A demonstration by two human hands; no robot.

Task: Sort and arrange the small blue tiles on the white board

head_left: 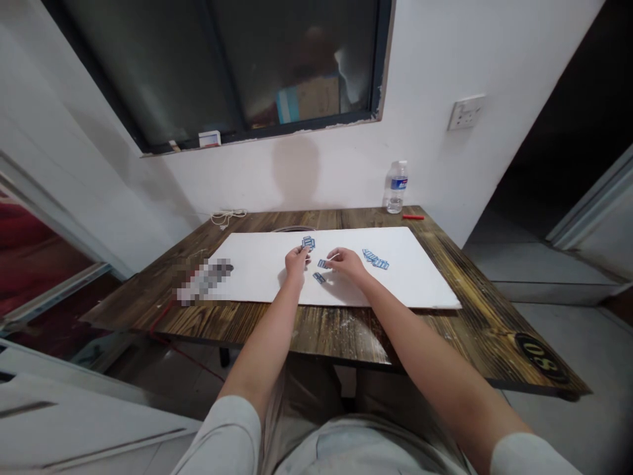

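The left hand [297, 261] pinches a cluster [308, 242] of cards, the right hand [345, 262] one card [323, 264]. Right of its fingers lies a row [376, 259] (laid out, seemingly); a stray [319, 278], just nearer the body, lies apart.

A dark wooden table [465, 290] meets a white wall [222, 178]. Near its far right corner, a clear plastic bottle [397, 187] with a white cap and blue label stands upright; a red pen [413, 217] lies just beside it. A bundled white cable [228, 216] rests by the far left corner. A round dark badge [541, 357] with yellow digits marks the near right corner. Above the far edge is a dark-framed window [153, 66], a small white box [210, 138] on its ledge. A white socket [467, 113] sits on the wall, right of the window.
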